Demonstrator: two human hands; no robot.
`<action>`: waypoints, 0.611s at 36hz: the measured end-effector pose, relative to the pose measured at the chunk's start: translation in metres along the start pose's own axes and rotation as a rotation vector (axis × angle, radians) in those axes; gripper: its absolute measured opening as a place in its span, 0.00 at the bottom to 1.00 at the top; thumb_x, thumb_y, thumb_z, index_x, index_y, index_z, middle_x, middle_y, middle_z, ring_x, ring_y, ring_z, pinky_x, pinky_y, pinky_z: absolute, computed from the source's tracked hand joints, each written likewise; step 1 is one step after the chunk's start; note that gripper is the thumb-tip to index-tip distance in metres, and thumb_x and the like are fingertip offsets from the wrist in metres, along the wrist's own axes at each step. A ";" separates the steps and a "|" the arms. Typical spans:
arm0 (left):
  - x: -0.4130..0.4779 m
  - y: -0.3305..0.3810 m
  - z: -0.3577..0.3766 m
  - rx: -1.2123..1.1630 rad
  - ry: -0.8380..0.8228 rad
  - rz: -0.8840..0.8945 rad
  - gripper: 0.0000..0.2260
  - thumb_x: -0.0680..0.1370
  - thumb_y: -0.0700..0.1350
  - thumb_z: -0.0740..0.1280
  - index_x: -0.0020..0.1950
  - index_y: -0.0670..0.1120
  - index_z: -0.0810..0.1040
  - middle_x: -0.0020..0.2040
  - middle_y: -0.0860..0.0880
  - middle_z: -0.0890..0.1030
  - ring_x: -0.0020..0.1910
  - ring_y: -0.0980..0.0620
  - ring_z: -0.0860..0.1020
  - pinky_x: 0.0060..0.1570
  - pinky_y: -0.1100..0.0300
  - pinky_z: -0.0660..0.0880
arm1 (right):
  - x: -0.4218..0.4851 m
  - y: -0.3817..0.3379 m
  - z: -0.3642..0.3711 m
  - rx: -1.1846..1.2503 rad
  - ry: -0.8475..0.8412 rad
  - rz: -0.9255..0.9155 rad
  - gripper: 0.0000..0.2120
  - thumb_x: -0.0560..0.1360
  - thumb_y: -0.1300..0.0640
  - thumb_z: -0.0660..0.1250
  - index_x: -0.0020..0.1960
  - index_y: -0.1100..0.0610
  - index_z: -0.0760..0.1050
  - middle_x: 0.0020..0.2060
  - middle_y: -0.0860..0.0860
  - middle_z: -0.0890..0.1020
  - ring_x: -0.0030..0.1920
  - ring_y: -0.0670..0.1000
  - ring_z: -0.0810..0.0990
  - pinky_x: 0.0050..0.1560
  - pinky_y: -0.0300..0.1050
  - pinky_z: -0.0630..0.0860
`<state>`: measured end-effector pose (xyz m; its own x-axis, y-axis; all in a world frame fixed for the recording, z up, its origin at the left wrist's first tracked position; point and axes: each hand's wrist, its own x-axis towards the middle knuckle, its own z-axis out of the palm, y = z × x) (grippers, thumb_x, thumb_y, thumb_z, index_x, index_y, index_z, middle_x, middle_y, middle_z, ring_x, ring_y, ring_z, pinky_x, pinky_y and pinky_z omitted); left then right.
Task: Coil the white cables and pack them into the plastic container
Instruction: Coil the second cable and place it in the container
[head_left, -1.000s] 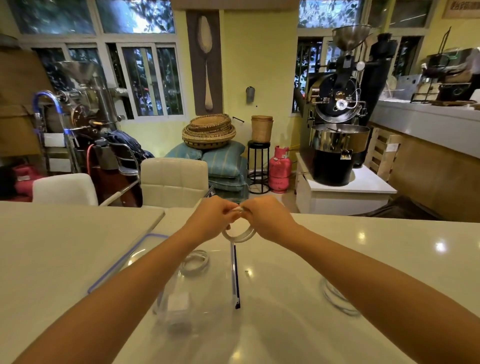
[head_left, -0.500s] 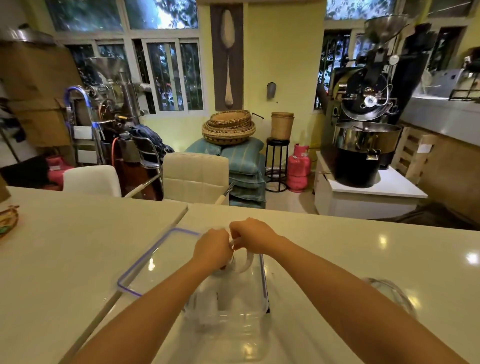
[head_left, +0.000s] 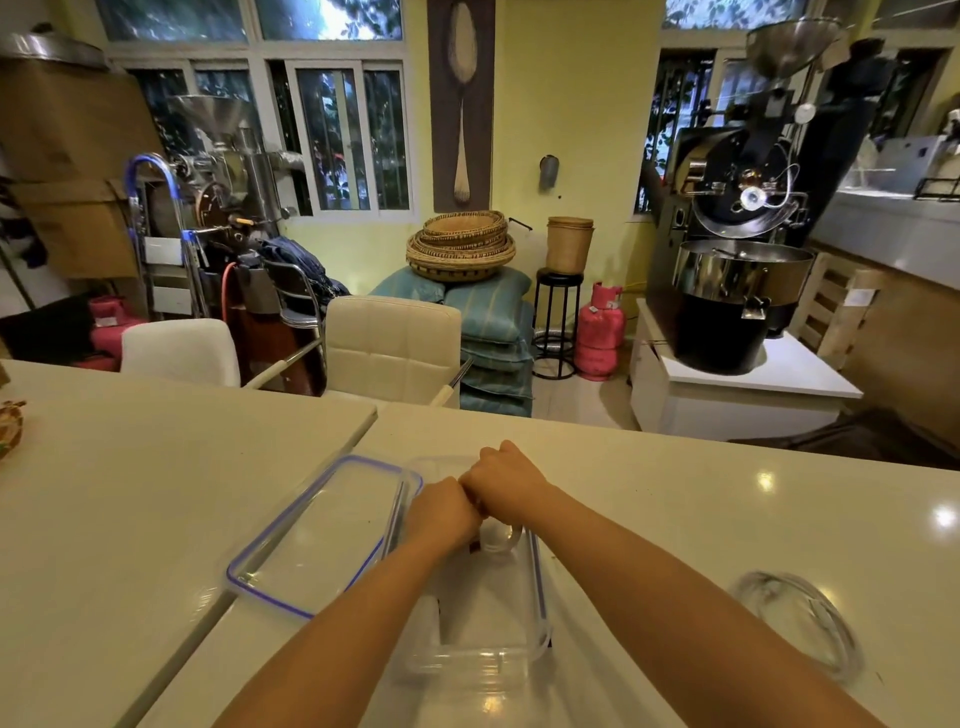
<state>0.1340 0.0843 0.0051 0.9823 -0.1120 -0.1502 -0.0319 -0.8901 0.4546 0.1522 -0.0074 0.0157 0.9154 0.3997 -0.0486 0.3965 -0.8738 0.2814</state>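
Pale tabletop (head_left: 675, 519) carries everything, with a seam on the left where two slabs meet. Clear plastic container (head_left: 488, 660) sits open straight ahead of the person, probably kept central so both hands can drop coils in without reaching. Its blue-rimmed lid (head_left: 311, 540) lies flat just beside it on the left, touching or nearly touching its edge, likely parked there to keep the opening free. A loose white cable (head_left: 800, 621) lies uncoiled on the tabletop well to the right, apart from the container; it looks like the next one to wind. Left hand (head_left: 441, 512) and right hand (head_left: 506, 483) are pressed knuckle to knuckle above the container's far end, both fisted shut on a small coil of white cable (head_left: 501, 538). The coil's loop hangs just below and between the two grips, inside or just over the container mouth; which, I cannot tell.
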 end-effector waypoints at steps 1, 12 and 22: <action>0.001 0.000 0.001 -0.009 -0.012 -0.003 0.12 0.77 0.42 0.60 0.56 0.38 0.75 0.51 0.41 0.80 0.42 0.51 0.71 0.31 0.64 0.64 | 0.001 0.000 0.000 -0.007 -0.006 0.001 0.09 0.76 0.58 0.62 0.56 0.57 0.76 0.54 0.56 0.80 0.57 0.56 0.73 0.58 0.48 0.66; 0.006 0.000 0.004 -0.234 -0.073 -0.099 0.12 0.77 0.39 0.60 0.58 0.37 0.75 0.51 0.38 0.81 0.39 0.46 0.77 0.31 0.62 0.72 | -0.001 -0.001 0.000 0.076 -0.062 0.027 0.13 0.76 0.64 0.59 0.59 0.57 0.74 0.56 0.56 0.80 0.57 0.57 0.77 0.58 0.48 0.69; 0.004 0.000 0.003 -0.142 -0.045 -0.080 0.14 0.75 0.39 0.62 0.59 0.37 0.72 0.46 0.41 0.78 0.42 0.47 0.74 0.39 0.59 0.71 | -0.021 0.017 -0.017 0.477 -0.018 0.092 0.16 0.75 0.69 0.59 0.60 0.59 0.73 0.56 0.58 0.80 0.57 0.57 0.77 0.58 0.49 0.74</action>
<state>0.1372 0.0827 0.0017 0.9712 -0.0662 -0.2289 0.0755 -0.8257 0.5590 0.1383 -0.0259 0.0381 0.9475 0.3137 -0.0622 0.2979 -0.9365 -0.1852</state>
